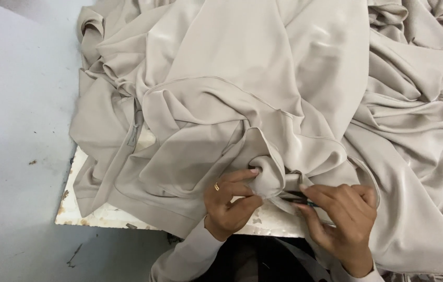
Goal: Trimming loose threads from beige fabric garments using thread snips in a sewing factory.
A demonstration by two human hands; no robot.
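Beige fabric [263, 104] fold pinched between left hand [228, 202] and right hand [342, 219] — both gripping.

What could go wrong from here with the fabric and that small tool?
1. The right hand holds a small dark tool, maybe thread snips, close to the left hand's fingertips pinching the beige fabric; a slip might nick a finger or the cloth.
2. Much fabric hangs over the worn white table's edge; its weight may drag the pinched fold away.
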